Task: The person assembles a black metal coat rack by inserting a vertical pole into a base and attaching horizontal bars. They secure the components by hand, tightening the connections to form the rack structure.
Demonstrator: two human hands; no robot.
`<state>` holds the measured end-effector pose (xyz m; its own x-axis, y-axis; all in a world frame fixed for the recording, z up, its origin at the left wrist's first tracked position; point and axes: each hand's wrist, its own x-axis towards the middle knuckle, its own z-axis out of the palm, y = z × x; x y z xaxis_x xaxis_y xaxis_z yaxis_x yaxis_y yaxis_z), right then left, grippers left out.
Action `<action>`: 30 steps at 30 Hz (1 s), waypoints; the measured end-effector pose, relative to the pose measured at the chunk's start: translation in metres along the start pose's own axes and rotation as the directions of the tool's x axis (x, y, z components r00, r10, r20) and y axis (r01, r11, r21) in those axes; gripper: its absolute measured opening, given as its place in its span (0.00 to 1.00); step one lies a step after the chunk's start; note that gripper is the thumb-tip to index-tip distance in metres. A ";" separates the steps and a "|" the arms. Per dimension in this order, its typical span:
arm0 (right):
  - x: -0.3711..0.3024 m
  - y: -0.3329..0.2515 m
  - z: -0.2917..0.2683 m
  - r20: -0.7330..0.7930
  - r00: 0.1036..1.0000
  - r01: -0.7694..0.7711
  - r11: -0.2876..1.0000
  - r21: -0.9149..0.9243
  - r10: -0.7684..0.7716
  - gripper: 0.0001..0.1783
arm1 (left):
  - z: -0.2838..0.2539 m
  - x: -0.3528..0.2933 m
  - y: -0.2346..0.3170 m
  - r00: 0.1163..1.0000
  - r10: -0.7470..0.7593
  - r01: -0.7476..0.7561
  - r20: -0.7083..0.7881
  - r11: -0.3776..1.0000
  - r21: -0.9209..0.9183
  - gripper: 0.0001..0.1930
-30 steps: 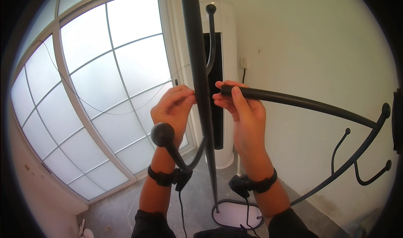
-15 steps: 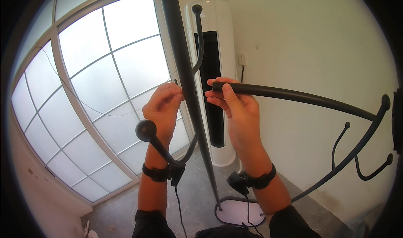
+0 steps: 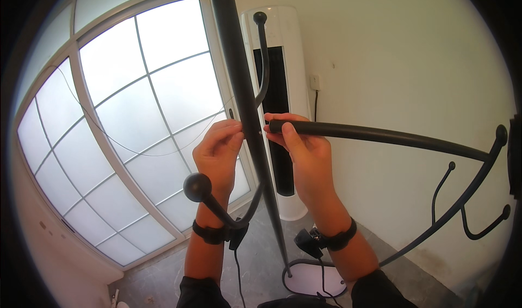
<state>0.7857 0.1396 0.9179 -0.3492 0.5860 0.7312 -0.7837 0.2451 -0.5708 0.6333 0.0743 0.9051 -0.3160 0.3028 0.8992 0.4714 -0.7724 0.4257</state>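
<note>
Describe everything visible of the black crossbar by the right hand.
The crossbar is a slim, round, dark bar with a smooth, dull finish, metal-looking. It appears gently curved, though the lens may add to that, and slopes slightly down toward the right. Its blunt left end sits between the thumb and fingers of the right hand, just short of the left post, with a gap showing. Its right end meets the right post.
</note>
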 end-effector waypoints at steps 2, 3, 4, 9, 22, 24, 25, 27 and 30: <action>-0.001 0.002 0.000 -0.004 1.000 -0.014 1.000 0.021 0.014 0.14 | 0.002 -0.001 -0.001 1.000 0.014 -0.013 0.027 0.999 -0.040 0.09; -0.001 0.003 0.000 -0.005 1.000 -0.021 0.999 0.032 0.021 0.14 | 0.002 -0.001 -0.001 0.999 0.021 -0.019 0.041 0.998 -0.059 0.09; -0.002 0.003 0.000 -0.009 1.000 -0.024 0.999 0.047 0.024 0.14 | 0.002 -0.002 -0.001 0.999 0.023 -0.021 0.044 0.999 -0.040 0.09; -0.004 0.004 0.005 -0.017 1.000 -0.013 0.997 0.072 0.014 0.13 | -0.002 0.001 0.000 0.999 0.032 -0.034 0.043 0.999 0.024 0.09; -0.002 0.009 0.002 -0.017 0.999 0.032 0.999 0.028 -0.032 0.13 | 0.004 0.002 -0.011 0.999 -0.015 0.009 -0.035 0.989 -0.145 0.08; -0.002 0.009 0.001 -0.008 0.999 0.035 0.999 0.025 -0.035 0.12 | 0.003 0.002 -0.010 0.999 -0.018 0.013 -0.031 0.988 -0.154 0.08; -0.002 0.009 0.001 -0.002 0.999 0.037 0.999 0.012 -0.037 0.12 | 0.004 0.002 -0.010 0.999 -0.019 0.013 -0.033 0.987 -0.162 0.08; -0.003 0.008 -0.001 0.010 0.999 0.041 0.999 -0.010 -0.041 0.12 | 0.007 0.002 -0.008 0.999 -0.021 0.015 -0.036 0.984 -0.176 0.09; -0.003 0.007 0.000 0.003 0.999 0.046 0.999 -0.019 -0.046 0.12 | 0.008 0.002 -0.009 0.999 -0.007 -0.001 -0.037 0.978 -0.207 0.09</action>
<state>0.7811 0.1394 0.9115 -0.3149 0.5716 0.7577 -0.7888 0.2863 -0.5439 0.6350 0.0859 0.9042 -0.3499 0.2871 0.8917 0.2912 -0.8714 0.3948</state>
